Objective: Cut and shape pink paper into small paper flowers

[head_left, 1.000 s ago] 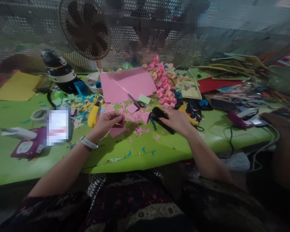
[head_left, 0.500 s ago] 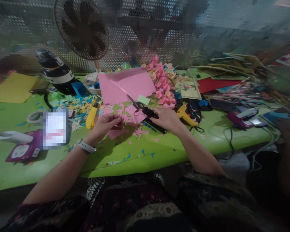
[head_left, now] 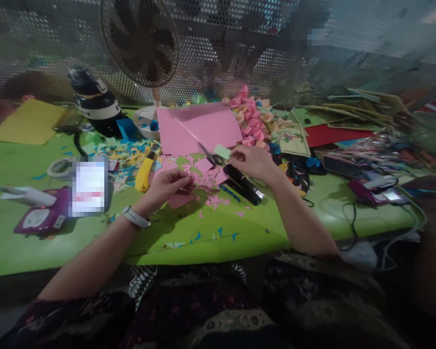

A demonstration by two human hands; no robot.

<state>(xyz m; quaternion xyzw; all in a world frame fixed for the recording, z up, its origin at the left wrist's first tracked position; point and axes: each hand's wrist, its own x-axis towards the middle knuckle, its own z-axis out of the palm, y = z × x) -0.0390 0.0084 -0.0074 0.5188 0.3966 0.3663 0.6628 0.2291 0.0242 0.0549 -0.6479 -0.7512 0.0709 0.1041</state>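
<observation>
Between the fingertips of the left hand (head_left: 169, 184) a small pink paper piece (head_left: 181, 186) is pinched, held just above the green table (head_left: 94, 232), so that grip is closed on the paper. The right hand (head_left: 252, 162) is stretched further out, its fingers curled beside a pale green paper slip (head_left: 222, 151) and the scissors (head_left: 209, 154); whether anything is gripped there cannot be told. A black stapler-like tool (head_left: 245, 184) lies just under that wrist. Judging by the pink scraps (head_left: 210, 194) scattered around, much cutting has been done, and a heap of folded pink paper flowers (head_left: 252, 121) is finished; 1 large pink sheet (head_left: 198, 127) remains uncut. Farther off a yellow utility knife (head_left: 143, 175), a tape roll (head_left: 58, 168) and a fan (head_left: 141, 39) are seen. White lettering on the black bottle (head_left: 94, 104) cannot be read.
</observation>
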